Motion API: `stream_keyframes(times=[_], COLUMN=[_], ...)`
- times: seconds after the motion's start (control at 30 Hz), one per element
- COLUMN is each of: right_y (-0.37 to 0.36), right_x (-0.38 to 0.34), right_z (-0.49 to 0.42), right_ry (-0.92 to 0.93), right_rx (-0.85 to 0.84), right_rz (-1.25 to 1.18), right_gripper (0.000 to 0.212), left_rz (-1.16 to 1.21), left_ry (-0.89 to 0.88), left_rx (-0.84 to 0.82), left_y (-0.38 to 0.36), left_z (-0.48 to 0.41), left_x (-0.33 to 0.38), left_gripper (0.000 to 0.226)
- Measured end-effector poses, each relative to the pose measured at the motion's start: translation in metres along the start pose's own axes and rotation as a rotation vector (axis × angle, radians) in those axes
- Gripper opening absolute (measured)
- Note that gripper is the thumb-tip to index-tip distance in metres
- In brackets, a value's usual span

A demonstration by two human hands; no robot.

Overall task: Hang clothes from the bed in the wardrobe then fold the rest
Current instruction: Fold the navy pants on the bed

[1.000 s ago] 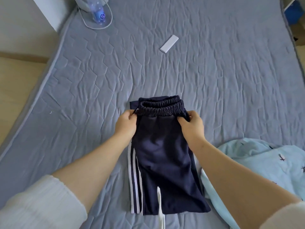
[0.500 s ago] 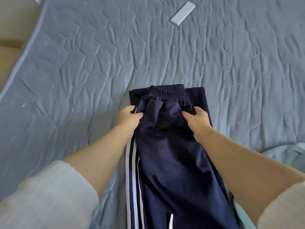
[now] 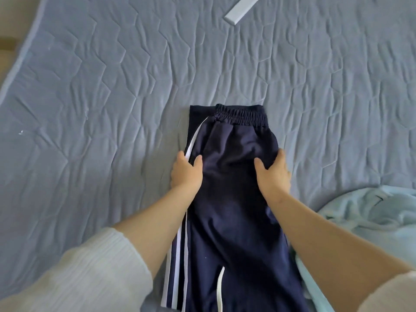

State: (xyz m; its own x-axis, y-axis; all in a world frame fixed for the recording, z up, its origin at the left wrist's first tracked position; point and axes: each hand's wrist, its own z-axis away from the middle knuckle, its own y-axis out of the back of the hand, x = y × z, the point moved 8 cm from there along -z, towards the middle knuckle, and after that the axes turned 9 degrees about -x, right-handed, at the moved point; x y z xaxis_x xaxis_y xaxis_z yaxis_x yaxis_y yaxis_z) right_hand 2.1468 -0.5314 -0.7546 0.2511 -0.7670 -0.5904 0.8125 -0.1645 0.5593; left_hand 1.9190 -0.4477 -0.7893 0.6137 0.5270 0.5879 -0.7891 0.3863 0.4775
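Navy-blue knit track trousers [image 3: 231, 199] with white side stripes [image 3: 177, 255]: lying lengthwise on the grey-blue quilted bed cover [image 3: 112, 97], running from the middle of the view down to 6 o'clock. The gathered elastic waistband [image 3: 242, 117] is at the 12 o'clock end, folded over a lower layer that shows at its 9 o'clock corner. A white drawstring [image 3: 219, 287] trails near 6 o'clock.

Left hand [image 3: 185, 173]: grips the 9 o'clock edge just below the waistband, thumb on top, fingers wrapped at the stripe. Right hand [image 3: 273, 174]: grips the 3 o'clock edge at the same level, thumb on top, fingers round the side. Fingertips of both are hidden by cloth.

Handling, as a judgement: light, limp, no stiffness of its own. It will sag and slide wherever it is unsupported, and the stacked layers can slip apart. The best hold is at both side edges together, pinching through all layers, or at the waistband, the thickest and least slippery part. Smooth it flat before the next fold, and tuck the drawstring in so it does not hang out.

Nearby: a crumpled pale-blue patterned garment [image 3: 371, 221] at 4 o'clock, touching the trousers' edge. A flat white rectangular object [image 3: 242, 6] lies at 12 o'clock, well apart.
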Motion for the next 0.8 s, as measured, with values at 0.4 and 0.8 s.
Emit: stream_keyframes(times=[0.4,0.8], right_y=[-0.022,-0.039], right_x=[0.043,0.122], right_z=[0.158,0.222], right_ry=[0.597,0.391], right_rx=[0.025,-0.474], right_rz=[0.948,1.22], right_gripper=[0.063,0.062], left_rz=[-0.764,-1.257], left_ry=[-0.628,-0.484], left_rx=[-0.059,-0.521], left_y=[-0.006,-0.048], left_z=[0.166,0.236], left_x=[-0.056,-0.141], left_gripper=[0.055,0.061])
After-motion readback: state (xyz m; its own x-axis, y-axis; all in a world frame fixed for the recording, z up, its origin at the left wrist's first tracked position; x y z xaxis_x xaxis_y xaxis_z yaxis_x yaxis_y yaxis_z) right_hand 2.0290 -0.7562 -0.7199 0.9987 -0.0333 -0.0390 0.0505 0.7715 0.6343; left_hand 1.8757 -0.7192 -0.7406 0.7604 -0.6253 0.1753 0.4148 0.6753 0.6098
